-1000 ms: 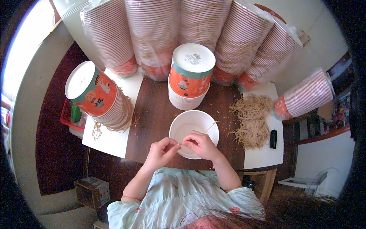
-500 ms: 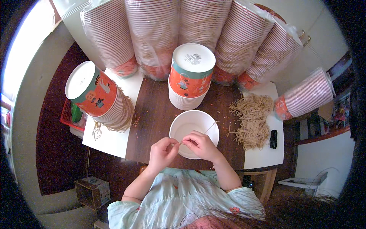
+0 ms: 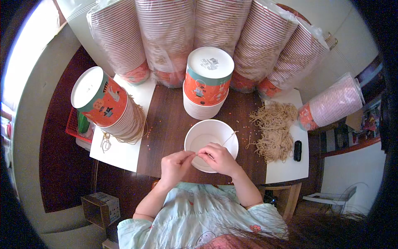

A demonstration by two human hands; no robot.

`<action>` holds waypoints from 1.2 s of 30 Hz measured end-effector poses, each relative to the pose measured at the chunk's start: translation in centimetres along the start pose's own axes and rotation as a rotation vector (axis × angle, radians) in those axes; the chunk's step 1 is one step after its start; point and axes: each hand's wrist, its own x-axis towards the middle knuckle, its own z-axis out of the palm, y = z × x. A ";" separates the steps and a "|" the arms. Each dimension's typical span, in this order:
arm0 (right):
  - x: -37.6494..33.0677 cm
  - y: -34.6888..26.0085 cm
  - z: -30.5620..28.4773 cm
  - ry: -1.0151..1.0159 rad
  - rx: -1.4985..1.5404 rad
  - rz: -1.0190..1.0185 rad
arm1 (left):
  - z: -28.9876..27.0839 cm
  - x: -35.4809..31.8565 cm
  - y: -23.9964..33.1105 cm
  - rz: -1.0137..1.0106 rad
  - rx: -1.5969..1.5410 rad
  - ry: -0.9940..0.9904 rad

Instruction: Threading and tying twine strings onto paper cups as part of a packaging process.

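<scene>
In front of me a white paper tub (image 3: 194,139) stands mouth up on the dark wooden table. Over its near part, my left hand (image 3: 175,165) and my right hand (image 3: 220,159) meet, fingertips pinched together around a thin tan cord (image 3: 229,138). One end of that cord sticks out past the right hand, across the tub. The part between the fingertips is mostly hidden. Just behind the tub, a stack of upside-down tubs has an orange and teal printed one (image 3: 207,89) on top. A tangled heap of tan cords (image 3: 273,133) lies to the right.
Another leaning tub stack (image 3: 110,106) at left has cords draped around it. Tall plastic-wrapped tub stacks (image 3: 166,41) line the back, and a shorter wrapped stack (image 3: 333,103) leans at right. A small black object (image 3: 297,151) lies beside the cord heap. An open cardboard box (image 3: 100,209) sits lower left.
My left hand has turned slightly, and its fingertips have come closer to the right hand's. The tub and the stacks stay where they were.
</scene>
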 end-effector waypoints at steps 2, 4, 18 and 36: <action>0.0 0.0 0.0 -0.004 -0.012 -0.026 | -0.1 0.0 0.0 -0.011 0.020 0.024; -0.1 -0.2 0.0 -0.023 -0.007 -0.016 | -0.4 0.1 0.0 -0.098 -0.026 -0.006; -0.2 -0.4 -0.4 -0.057 0.033 -0.098 | -0.9 0.0 -0.3 -0.044 -0.025 -0.030; 1.4 -1.5 -1.4 -0.063 -0.061 -0.141 | -2.6 1.8 1.2 0.367 0.260 -0.036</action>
